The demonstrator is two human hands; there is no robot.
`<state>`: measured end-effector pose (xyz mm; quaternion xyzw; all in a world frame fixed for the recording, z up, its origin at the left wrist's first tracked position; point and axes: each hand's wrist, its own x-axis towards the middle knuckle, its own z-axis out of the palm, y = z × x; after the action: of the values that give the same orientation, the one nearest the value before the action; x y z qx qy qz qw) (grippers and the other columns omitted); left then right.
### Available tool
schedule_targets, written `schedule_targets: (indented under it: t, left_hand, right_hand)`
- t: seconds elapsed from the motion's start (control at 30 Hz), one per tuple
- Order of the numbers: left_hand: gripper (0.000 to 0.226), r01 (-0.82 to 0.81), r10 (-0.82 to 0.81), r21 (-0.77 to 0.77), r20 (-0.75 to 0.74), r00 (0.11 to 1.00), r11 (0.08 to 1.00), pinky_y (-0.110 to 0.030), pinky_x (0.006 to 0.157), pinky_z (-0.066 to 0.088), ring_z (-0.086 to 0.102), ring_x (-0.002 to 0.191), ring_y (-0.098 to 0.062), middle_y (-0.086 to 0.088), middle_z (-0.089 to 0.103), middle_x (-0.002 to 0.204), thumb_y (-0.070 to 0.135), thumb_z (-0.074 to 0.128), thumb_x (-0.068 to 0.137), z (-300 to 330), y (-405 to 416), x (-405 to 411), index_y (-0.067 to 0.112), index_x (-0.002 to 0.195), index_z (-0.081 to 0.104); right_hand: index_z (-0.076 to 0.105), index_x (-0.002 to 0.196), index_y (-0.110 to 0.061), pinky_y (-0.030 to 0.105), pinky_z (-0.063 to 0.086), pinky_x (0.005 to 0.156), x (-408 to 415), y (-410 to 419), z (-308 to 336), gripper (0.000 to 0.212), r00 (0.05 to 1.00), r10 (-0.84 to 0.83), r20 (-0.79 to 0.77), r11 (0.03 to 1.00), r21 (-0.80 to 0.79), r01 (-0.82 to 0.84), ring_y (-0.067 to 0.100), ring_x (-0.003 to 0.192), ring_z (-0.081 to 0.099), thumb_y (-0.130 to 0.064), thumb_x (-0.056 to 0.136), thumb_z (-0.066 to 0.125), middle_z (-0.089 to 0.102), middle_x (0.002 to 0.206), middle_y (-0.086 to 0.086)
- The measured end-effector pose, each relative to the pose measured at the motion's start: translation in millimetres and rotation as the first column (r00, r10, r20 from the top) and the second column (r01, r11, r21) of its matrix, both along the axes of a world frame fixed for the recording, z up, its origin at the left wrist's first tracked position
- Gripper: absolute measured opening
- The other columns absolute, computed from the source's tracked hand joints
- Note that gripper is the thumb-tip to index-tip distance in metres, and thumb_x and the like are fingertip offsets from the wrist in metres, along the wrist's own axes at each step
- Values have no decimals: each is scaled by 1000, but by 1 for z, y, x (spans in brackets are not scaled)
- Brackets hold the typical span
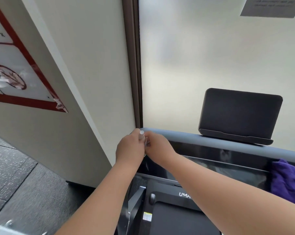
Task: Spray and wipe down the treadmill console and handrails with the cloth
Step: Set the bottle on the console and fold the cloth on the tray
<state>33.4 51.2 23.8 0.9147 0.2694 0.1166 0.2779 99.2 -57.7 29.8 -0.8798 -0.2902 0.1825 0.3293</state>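
Observation:
A small clear spray bottle (142, 135) with a pale cap is held upright at the left end of the grey handrail (211, 139). My left hand (130, 146) grips the bottle's body. My right hand (156, 145) pinches it from the right side, fingers curled near its neck. Most of the bottle is hidden by both hands. A purple cloth (287, 180) hangs over the handrail at the far right, touched by neither hand. The black console screen (219, 168) lies below the rail, and a dark tablet holder (240, 116) stands on top of it.
A beige wall (85, 82) with a red-bordered sign (13, 75) stands close on the left. Frosted glass (211, 56) with a brown frame is behind the treadmill. The black treadmill belt (177, 219) and speckled rubber floor (16, 175) lie below.

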Motion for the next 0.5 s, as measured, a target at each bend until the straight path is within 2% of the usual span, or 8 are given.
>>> schedule_targets:
  t: [0.1, 0.2, 0.27, 0.33, 0.4, 0.43, 0.5]
  left_hand:
    - [27, 17, -15, 44, -60, 998, 999, -35, 66, 38, 54, 84, -27, -1, 59, 90, 36, 44, 112, -3, -2, -6, 17, 123, 60]
    - [31, -2, 8, 58, -106, 994, 998, -37, 69, 43, 58, 91, -29, -6, 65, 99, 40, 47, 110, -4, -5, -10, 16, 122, 62]
    - [34, -33, 34, 13, -104, 994, 999, -40, 73, 49, 62, 97, -31, -8, 67, 104, 44, 46, 110, -6, -6, -13, 15, 123, 61]
    - [40, -47, 42, -56, -83, 996, 997, -43, 77, 51, 62, 103, -34, -10, 67, 112, 46, 46, 110, -8, -8, -17, 16, 135, 54]
    - [56, -28, 20, -88, -90, 996, 996, -45, 84, 51, 60, 113, -36, -13, 65, 125, 46, 55, 107, -9, -9, -22, 19, 154, 41]
    - [70, -27, 17, -93, -102, 995, 995, -46, 90, 51, 58, 119, -36, -14, 62, 130, 45, 63, 103, -8, -10, -25, 19, 160, 33]
    - [88, -69, 65, -61, -77, 995, 996, -48, 99, 48, 55, 124, -38, -15, 59, 130, 45, 75, 96, -3, -16, -30, 18, 165, 28]
  right_hand:
    - [62, 119, -16, 41, 57, 85, -4, -2, -2, 24, 999, -17, -27, 1000, 19, 18, 22, 93, 69, -29, 101, 51, 75, 102, 3]
    - [61, 122, -18, 42, 57, 88, -7, -4, -2, 25, 999, -5, -46, 1000, 13, 5, 23, 98, 68, -26, 100, 55, 75, 107, 3]
    - [58, 125, -20, 45, 56, 90, -8, -5, -1, 29, 999, 33, -40, 999, -1, -33, 25, 103, 68, -21, 96, 60, 73, 111, 3]
    - [48, 141, -22, 45, 53, 100, -6, -10, -2, 52, 994, 105, -20, 992, -63, -106, 26, 121, 61, -15, 92, 65, 65, 133, 5]
    - [32, 158, -25, 39, 42, 114, -3, -24, -2, 78, 992, 125, 7, 987, -104, -124, 21, 144, 42, -13, 90, 68, 44, 159, -1]
    - [28, 161, -26, 36, 37, 118, -1, -36, -3, 83, 995, 102, 20, 989, -107, -99, 17, 149, 36, -14, 90, 69, 37, 164, -4]
    - [32, 160, -25, 35, 33, 121, 2, -69, -9, 81, 999, 27, 43, 993, -113, -22, 16, 150, 33, -16, 90, 69, 35, 164, -6]
